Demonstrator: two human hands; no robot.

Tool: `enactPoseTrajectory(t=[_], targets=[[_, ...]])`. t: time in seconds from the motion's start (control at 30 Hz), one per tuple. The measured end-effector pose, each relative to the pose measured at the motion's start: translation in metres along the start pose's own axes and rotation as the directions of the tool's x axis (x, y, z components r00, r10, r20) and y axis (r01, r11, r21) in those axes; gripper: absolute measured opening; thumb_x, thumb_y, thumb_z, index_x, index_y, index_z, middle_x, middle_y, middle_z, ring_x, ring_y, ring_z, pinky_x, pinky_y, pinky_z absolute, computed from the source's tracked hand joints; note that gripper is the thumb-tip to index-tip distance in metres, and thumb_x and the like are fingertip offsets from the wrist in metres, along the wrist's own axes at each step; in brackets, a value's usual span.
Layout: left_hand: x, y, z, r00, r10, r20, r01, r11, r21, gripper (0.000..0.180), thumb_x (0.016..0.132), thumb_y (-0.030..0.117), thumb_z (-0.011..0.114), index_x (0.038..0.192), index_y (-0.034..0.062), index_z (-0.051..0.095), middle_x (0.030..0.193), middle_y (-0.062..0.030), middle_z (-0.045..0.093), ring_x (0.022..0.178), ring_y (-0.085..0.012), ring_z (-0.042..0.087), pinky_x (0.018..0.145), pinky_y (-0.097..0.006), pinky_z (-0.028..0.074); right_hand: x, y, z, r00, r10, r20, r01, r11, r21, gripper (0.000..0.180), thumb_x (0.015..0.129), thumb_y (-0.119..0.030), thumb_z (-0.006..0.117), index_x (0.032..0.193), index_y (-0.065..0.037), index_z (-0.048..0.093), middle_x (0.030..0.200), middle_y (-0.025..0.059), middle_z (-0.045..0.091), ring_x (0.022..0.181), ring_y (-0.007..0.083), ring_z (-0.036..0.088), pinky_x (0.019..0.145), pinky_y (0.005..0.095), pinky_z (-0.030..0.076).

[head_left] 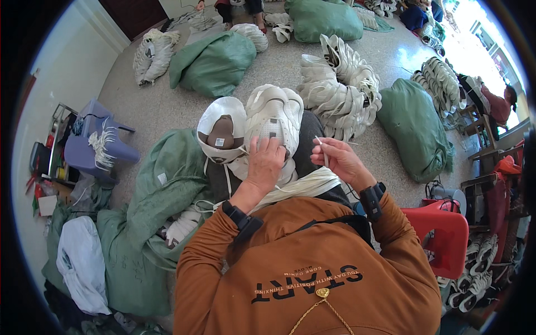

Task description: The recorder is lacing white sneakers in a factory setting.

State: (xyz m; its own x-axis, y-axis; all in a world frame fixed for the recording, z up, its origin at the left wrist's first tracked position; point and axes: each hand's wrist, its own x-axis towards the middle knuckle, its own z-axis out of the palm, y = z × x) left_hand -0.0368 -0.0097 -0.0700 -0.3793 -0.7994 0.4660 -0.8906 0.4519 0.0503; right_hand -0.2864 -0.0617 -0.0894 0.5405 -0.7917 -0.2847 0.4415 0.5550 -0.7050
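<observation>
White shoe uppers rest on my lap, with mesh and pale overlays. My left hand grips the near one, its fingers bent over the mesh and its thumb partly hidden. To the right, my right hand is raised and pinches a thin white shoelace between thumb and fingertips. Left of my left hand, another upper with a brown lining faces up, a small pale label inside. A bundle of loose whitish laces lies across my lap beneath both hands.
Green sacks stand around me on the speckled floor. Strung white uppers lie ahead. A purple stool holding laces is at the left; a red chair is close on my right. Other people sit farther off.
</observation>
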Motion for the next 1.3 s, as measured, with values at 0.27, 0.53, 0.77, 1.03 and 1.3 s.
enactPoseTrajectory(t=[0.27,0.53,0.77,1.03,1.3], targets=[[-0.03,0.007,0.006,0.994,0.106,-0.019,-0.107,0.974,-0.2,0.009,0.078,0.009,0.062,0.086,0.0076,0.062,0.088,-0.0087,0.057,0.09,-0.0261,0.057,0.095,-0.044,0.041,0.038,-0.004,0.035,0.978,-0.203,0.047,0.201,0.859,-0.47,0.017,0.103,-0.016,0.058,0.107,-0.001,0.066,0.094,0.0062,0.071,0.077,0.0111,0.068,0.072,0.0252,0.057],[-0.044,-0.002,-0.022,0.997,0.051,0.049,-0.034,0.956,-0.29,0.03,0.081,0.003,0.066,0.111,0.0003,0.064,0.098,-0.0146,0.062,0.093,-0.0318,0.061,0.085,-0.042,0.049,0.056,0.007,0.015,0.967,-0.244,-0.072,0.17,0.831,-0.529,0.018,0.099,-0.019,0.062,0.101,-0.002,0.068,0.085,0.0022,0.068,0.07,0.008,0.063,0.057,0.022,0.049],[0.022,-0.006,0.0,0.92,-0.377,0.104,0.371,0.756,-0.539,0.035,0.087,0.004,0.064,0.12,0.0004,0.057,0.111,-0.0172,0.057,0.088,-0.0372,0.064,0.075,-0.045,0.053,0.06,0.012,0.018,0.959,-0.283,0.007,0.237,0.789,-0.567,0.02,0.1,-0.018,0.058,0.106,-0.001,0.067,0.085,0.0032,0.067,0.071,0.0084,0.064,0.056,0.0204,0.048],[0.046,-0.018,0.002,0.944,-0.243,0.224,0.289,0.936,-0.199,0.035,0.084,0.0,0.059,0.118,0.003,0.053,0.111,-0.0184,0.054,0.091,-0.0387,0.068,0.077,-0.051,0.055,0.05,0.013,0.023,0.98,-0.186,0.065,0.193,0.831,-0.522,0.02,0.104,-0.019,0.056,0.109,-0.002,0.065,0.099,0.0033,0.07,0.072,0.0079,0.065,0.059,0.0214,0.052],[0.047,-0.036,0.003,0.999,0.026,-0.019,-0.026,0.999,-0.024,0.01,0.081,0.006,0.062,0.09,0.0084,0.059,0.095,-0.0123,0.06,0.082,-0.0338,0.064,0.077,-0.044,0.048,0.027,0.021,0.004,0.986,-0.162,-0.041,0.139,0.929,-0.342,0.016,0.104,-0.02,0.056,0.106,-0.006,0.064,0.103,0.0056,0.071,0.075,0.0087,0.066,0.065,0.0228,0.055]])
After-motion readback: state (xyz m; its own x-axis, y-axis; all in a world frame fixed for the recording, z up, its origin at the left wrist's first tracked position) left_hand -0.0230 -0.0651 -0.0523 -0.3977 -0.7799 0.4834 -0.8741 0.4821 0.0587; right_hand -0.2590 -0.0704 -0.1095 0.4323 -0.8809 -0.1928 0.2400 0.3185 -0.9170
